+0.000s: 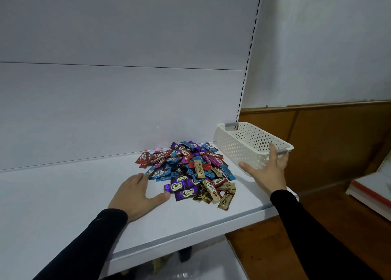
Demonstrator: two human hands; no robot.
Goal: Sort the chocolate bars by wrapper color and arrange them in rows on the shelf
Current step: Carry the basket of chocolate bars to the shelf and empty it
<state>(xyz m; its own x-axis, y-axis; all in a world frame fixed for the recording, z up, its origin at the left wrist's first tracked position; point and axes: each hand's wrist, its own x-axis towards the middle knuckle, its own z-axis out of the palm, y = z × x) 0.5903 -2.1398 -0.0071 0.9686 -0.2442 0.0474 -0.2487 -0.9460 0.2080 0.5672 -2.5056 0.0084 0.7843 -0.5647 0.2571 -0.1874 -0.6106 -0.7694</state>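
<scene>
Sorting not started, I judge: chocolate bars (188, 171) heaped mixed on the shelf (63, 205), my left hand (135, 195) flat, fingers spread beside them, right hand (268, 169) gripping the empty basket (249, 144); next, park basket, pick one colour.

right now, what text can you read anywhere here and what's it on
"Choco" on the purple wrappers at the front of the pile.
"Choco" on a gold wrapper and a blue wrapper.
Small print under each logo: too small to read.
White basket, shelf: no text.
</scene>
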